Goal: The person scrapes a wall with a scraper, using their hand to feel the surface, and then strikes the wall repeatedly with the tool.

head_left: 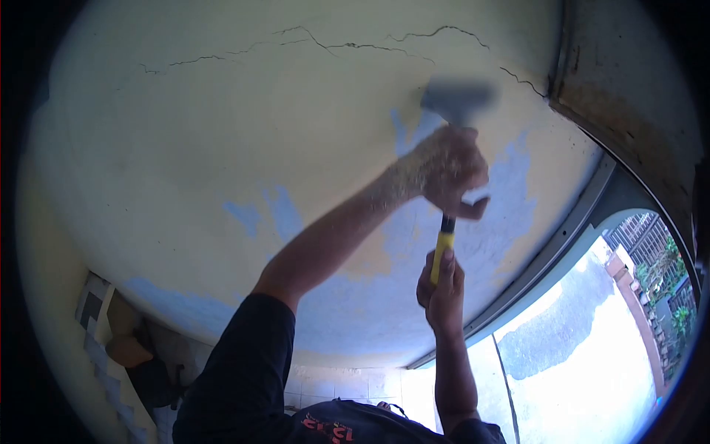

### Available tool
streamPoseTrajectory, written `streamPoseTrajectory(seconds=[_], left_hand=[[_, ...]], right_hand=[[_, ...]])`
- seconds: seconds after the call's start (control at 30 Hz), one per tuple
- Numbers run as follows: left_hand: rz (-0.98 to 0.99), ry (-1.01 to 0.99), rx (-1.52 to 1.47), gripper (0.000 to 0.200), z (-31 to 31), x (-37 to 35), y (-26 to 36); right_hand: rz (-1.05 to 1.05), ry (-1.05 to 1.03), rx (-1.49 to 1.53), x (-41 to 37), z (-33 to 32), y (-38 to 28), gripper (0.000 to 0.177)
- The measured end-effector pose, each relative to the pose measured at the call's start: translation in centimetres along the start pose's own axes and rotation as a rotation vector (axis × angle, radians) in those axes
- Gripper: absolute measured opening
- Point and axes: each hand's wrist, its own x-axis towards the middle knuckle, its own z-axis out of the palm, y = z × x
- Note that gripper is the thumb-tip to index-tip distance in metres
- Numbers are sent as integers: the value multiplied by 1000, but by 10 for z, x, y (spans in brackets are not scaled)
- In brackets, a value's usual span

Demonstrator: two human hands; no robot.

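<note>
A scraper with a wide grey blade, blurred by motion, is against or close to the cream wall. My left hand, dusty at the wrist, is wrapped round its upper shaft, just below the blade. Lower down, my right hand grips the yellow and black handle. Around and below the hands, bluish patches show where the cream coat is absent. Whether the blade touches the wall cannot be made out.
Thin cracks run across the upper wall. A dark frame edge borders it at the right, with a bright opening, a fence and plants beyond. At lower left are a brown rounded object and dark items.
</note>
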Motion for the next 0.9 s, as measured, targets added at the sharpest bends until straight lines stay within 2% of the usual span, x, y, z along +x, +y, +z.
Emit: streamPoseTrajectory(seconds=[0.07, 0.13, 0.23, 0.3, 0.37, 0.53, 0.63, 0.83, 0.9], left_hand=[[-5, -32, 30, 29, -2, 2, 4], [62, 157, 7, 29, 7, -6, 18], [55, -34, -84, 35, 17, -41, 68], [32, 1, -101, 32, 27, -72, 89], [-45, -70, -149, 29, 20, -92, 99], [-198, -79, -123, 29, 9, -121, 95], [-212, -33, -115, 26, 6, -117, 88], [-209, 49, -52, 23, -13, -98, 64], [-204, 71, -60, 23, -6, -101, 64]], right_hand=[[-13, -64, 73, 1, -1, -12, 49], [-16, -74, 35, -21, -11, 5, 50], [77, -59, 2, -67, -18, 37, 51], [161, -100, 11, -88, -20, 61, 49], [219, -103, -13, -97, -10, 67, 50], [304, -191, -60, -85, 2, 70, 46], [327, -136, -61, -79, 7, 65, 40], [249, -193, -85, -58, 10, 36, 43], [254, -203, 7, -57, 11, 40, 44]])
